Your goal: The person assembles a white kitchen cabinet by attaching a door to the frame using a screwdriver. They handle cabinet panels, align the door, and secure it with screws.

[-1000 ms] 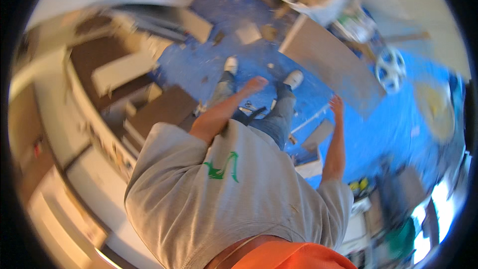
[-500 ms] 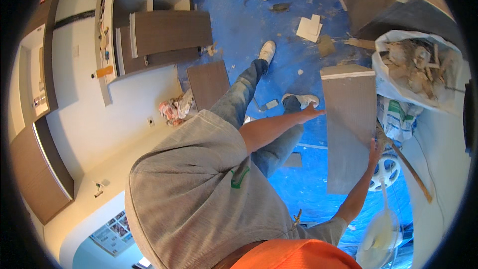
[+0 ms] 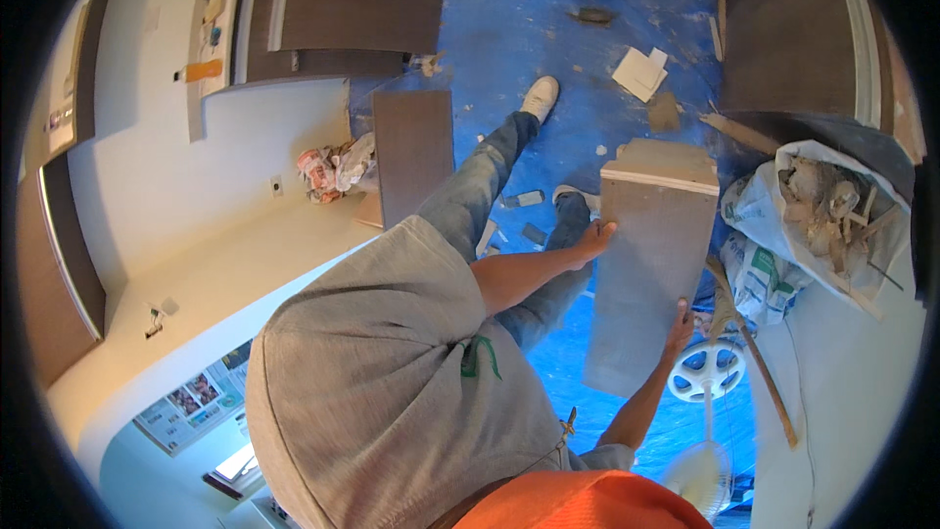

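Observation:
In front of me a long, boxy cabinet piece with grey-brown wood grain stands tilted, its pale raw edge and tan end toward the top of the view. My left hand is closed on its left side, thumb on the face. On its right side, lower down, my right hand grips the edge, with most of its fingers hidden behind the piece. Past that edge lie a wooden stick and a white round fan base.
Blue sheeting covers the floor, with scattered offcuts. A white sack of debris stands at the right beside a dark cabinet. A brown panel leans at the left, near a cabinet with its door open.
The cabinet piece has shifted left and tilted, with both hands holding it. My view has turned, so the sack and fan appear lower.

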The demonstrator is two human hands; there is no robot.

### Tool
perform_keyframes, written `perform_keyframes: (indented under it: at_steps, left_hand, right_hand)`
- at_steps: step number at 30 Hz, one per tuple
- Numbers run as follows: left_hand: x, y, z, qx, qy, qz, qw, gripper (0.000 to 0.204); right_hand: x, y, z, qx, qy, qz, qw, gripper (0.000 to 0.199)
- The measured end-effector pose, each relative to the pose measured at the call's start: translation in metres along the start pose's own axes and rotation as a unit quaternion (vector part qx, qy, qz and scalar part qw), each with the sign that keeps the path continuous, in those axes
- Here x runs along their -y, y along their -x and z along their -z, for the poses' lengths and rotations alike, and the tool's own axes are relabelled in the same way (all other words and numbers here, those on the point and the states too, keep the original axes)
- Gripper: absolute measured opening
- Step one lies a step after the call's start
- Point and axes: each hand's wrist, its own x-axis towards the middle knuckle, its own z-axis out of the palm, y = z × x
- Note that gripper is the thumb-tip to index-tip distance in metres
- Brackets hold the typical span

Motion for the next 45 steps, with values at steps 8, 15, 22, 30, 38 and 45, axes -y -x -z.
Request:
perform_keyframes:
  at_steps: [8,15,22,30,38,45]
  left_hand:
    - [-0.083,0.08,0.137,0.021,0.018,-0.051,0.998,0.066]
    - [-0.153,0.099,0.235,0.06,0.087,-0.091,0.99,0.072]
    - [-0.23,0.091,0.361,0.038,0.134,-0.111,0.984,0.077]
    - [-0.323,0.076,0.509,-0.012,0.14,-0.158,0.977,0.075]
    - [-0.405,0.07,0.597,-0.124,0.138,-0.227,0.956,0.072]
    - [-0.446,0.068,0.624,-0.255,0.131,-0.241,0.927,0.068]
  right_hand:
    - [0.129,0.076,-0.018,-0.008,-0.019,0.061,0.998,0.072]
    - [0.247,0.099,-0.038,-0.033,0.033,0.106,0.993,0.069]
    - [0.406,0.123,-0.086,-0.033,0.004,0.151,0.988,0.064]
    - [0.587,0.139,-0.151,-0.079,-0.017,0.232,0.97,0.063]
    - [0.712,0.132,-0.198,-0.038,-0.074,0.274,0.958,0.062]
    - [0.761,0.094,-0.246,-0.009,-0.103,0.332,0.938,0.057]
